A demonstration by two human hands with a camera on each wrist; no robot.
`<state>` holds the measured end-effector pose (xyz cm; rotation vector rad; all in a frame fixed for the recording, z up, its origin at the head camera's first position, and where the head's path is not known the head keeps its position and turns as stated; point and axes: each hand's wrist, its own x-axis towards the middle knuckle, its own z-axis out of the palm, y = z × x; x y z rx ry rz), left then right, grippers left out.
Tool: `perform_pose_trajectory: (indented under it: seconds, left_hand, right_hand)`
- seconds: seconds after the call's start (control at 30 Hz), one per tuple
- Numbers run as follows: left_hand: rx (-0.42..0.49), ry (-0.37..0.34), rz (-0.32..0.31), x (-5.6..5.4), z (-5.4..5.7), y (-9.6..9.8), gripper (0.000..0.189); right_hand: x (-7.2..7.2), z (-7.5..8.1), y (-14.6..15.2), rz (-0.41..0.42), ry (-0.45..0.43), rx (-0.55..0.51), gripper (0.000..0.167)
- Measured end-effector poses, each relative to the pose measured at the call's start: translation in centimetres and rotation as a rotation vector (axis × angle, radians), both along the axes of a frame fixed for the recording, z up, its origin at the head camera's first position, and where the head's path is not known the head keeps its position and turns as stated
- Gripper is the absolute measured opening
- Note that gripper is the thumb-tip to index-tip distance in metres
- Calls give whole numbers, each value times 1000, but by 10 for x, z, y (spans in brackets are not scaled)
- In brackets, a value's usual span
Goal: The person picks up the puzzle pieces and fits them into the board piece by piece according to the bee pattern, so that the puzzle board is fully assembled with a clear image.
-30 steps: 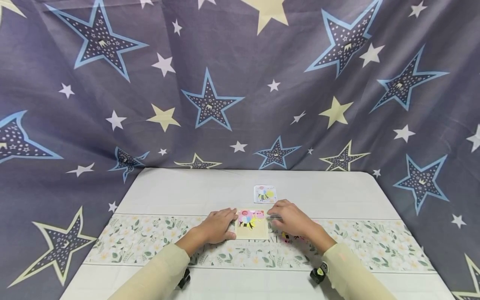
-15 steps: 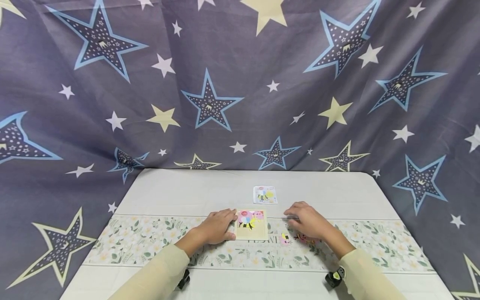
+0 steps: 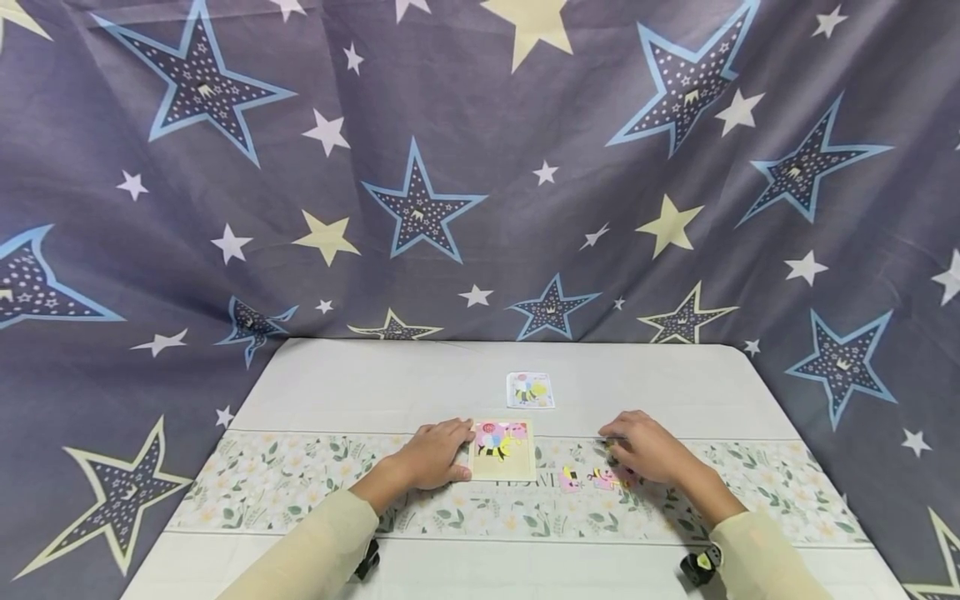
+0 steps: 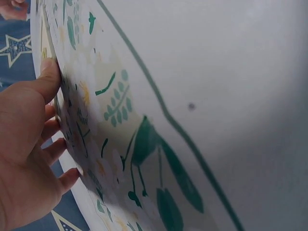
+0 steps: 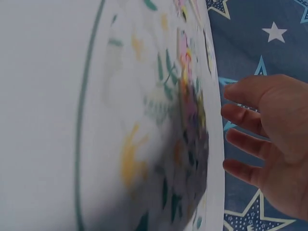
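Observation:
A square wooden puzzle board [image 3: 517,467] lies flat on the table, its upper part filled with a bee picture and pink pieces, its lower part bare wood. My left hand [image 3: 433,454] rests against its left edge; in the left wrist view the thumb [image 4: 49,77] touches the board's edge and the fingers are loosely bent. My right hand [image 3: 647,446] hovers to the right, above loose pieces, holding nothing; its fingers [image 5: 243,142] are loosely extended and apart. A pink and yellow puzzle piece [image 3: 569,479] lies right of the board, with more pink pieces [image 3: 604,479] beside it, partly under the right hand.
Behind the board lies a white picture card [image 3: 530,390] showing a bee. A floral band [image 3: 300,475] runs across the white table [image 3: 375,375]. A dark curtain [image 3: 450,108] printed with stars hangs behind and at both sides.
My right hand has moved away from the board's right edge, over to the right, uncovering the loose pieces. The left hand and the board have stayed in place.

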<state>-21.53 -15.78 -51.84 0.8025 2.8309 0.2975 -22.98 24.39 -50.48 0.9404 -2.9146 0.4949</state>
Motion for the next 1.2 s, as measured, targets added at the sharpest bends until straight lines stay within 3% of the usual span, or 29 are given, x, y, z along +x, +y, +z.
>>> perform_pose_trajectory:
  seconds: [0.4, 0.63, 1.2]
  left_hand:
    - [0, 6, -6, 0, 0, 0, 70]
    - [-4, 7, -8, 1, 0, 0, 71]
    - [1, 16, -12, 1, 0, -2, 72]
  right_hand:
    - [3, -10, 12, 4, -30, 57, 25]
    - [1, -15, 11, -9, 16, 70, 25]
    - [-8, -11, 9, 4, 17, 77, 24]
